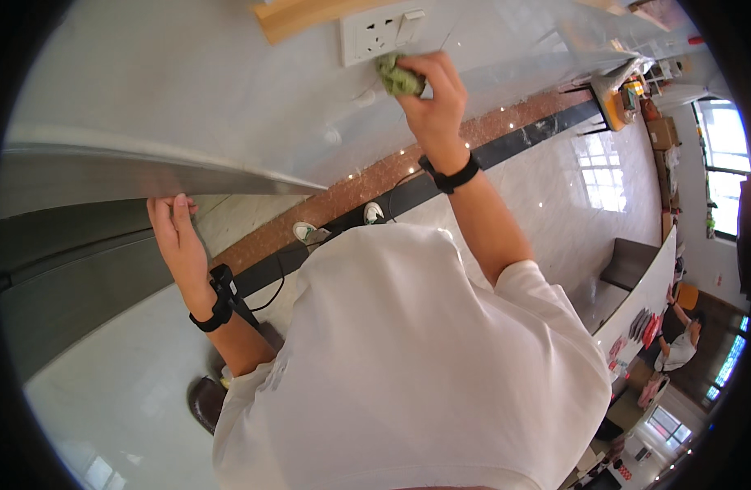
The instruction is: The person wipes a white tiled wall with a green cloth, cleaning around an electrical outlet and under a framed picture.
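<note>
My right hand (pixel 435 92) grips a crumpled green cloth (pixel 400 76) against the pale glossy wall (pixel 259 79), just below a white wall socket with a switch (pixel 381 33). A wooden strip (pixel 308 15) runs above the socket. At the left, the raised fingers of my left hand (pixel 178 229) touch the lower edge of a grey metal panel (pixel 136 174); the fingertips are partly hidden, and I see nothing held there. Both wrists wear black bands.
A black cable (pixel 282 285) hangs near my left side. A brown seat (pixel 206 401) stands at lower left. On the right are a brown chair (pixel 630 263), a white table (pixel 642 285) with items on it, cardboard boxes (pixel 662 133) and another person (pixel 679 349) farther off.
</note>
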A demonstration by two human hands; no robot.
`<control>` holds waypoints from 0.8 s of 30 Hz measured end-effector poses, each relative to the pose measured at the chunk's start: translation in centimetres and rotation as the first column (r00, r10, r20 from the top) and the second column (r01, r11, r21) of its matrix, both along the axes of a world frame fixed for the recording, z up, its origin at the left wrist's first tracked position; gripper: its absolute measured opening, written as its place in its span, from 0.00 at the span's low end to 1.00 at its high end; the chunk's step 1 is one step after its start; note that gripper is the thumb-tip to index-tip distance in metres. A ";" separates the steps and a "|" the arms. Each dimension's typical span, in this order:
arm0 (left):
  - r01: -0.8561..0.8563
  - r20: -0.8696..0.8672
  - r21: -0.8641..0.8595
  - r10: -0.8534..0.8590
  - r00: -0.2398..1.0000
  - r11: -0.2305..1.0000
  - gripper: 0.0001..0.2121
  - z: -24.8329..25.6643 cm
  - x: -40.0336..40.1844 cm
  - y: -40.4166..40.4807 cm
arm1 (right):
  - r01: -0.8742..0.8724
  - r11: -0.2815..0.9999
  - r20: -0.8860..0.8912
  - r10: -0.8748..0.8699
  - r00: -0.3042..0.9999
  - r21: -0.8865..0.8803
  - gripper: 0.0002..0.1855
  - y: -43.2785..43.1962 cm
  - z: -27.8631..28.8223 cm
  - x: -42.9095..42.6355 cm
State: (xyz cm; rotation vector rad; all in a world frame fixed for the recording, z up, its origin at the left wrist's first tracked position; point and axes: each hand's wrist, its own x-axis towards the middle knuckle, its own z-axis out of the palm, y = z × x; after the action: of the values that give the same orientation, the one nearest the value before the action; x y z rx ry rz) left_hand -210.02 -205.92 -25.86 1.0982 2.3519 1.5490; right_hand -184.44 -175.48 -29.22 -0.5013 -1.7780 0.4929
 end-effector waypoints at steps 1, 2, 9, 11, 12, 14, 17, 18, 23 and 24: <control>-0.018 -0.003 -0.001 0.018 1.000 1.000 0.09 0.1 0.2 -0.1 | -0.032 0.999 0.045 0.034 0.998 -0.040 0.19 -0.4 -0.3 -0.1; -0.037 -0.006 -0.003 0.037 0.999 0.999 0.10 0.1 0.4 -0.2 | 0.004 0.997 0.041 -0.001 0.999 -0.081 0.19 -0.9 0.0 0.5; -0.018 0.005 0.002 0.018 1.000 1.000 0.09 -0.6 -0.1 0.0 | 0.043 0.995 -0.214 -0.023 0.976 0.086 0.22 -1.2 2.9 -2.4; -0.016 0.013 0.006 0.016 1.000 1.000 0.09 -1.0 -0.4 -0.5 | 0.027 0.996 -0.155 -0.014 0.988 0.086 0.23 -1.8 1.3 -2.2; -0.021 0.015 0.019 0.020 1.000 1.000 0.09 -1.0 -0.3 -0.2 | 0.009 0.998 -0.117 -0.003 0.993 0.055 0.24 -2.3 0.8 -1.9; -0.035 0.013 0.025 0.035 0.999 0.999 0.10 -1.1 0.0 -0.2 | 0.029 0.999 -0.113 -0.030 0.993 -0.018 0.24 -3.0 0.8 -1.3; -0.039 0.011 -0.010 0.039 0.999 0.999 0.10 -1.3 -0.1 -0.6 | 0.064 0.997 -0.309 -0.071 0.948 -0.034 0.25 -3.0 2.3 -2.4; -0.039 0.013 -0.004 0.039 0.999 0.999 0.10 -1.3 -0.1 -0.4 | 0.072 0.997 -0.275 -0.060 0.960 0.035 0.25 -2.3 2.6 -3.1; -0.069 0.050 -0.003 0.070 0.996 0.998 0.09 -0.7 0.4 0.2 | 0.001 0.983 -0.100 0.018 0.995 0.182 0.26 -1.8 0.0 -3.1; -0.065 0.043 0.002 0.065 0.997 0.998 0.09 -0.7 0.6 0.0 | -0.001 0.991 -0.073 0.010 0.997 0.131 0.26 -2.3 0.0 -2.1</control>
State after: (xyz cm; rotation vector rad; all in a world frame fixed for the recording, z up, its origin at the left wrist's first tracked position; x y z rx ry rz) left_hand -209.46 -205.93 -26.56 0.9883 2.3806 1.5814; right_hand -186.57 -177.78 -29.26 -0.3818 -1.7282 0.3906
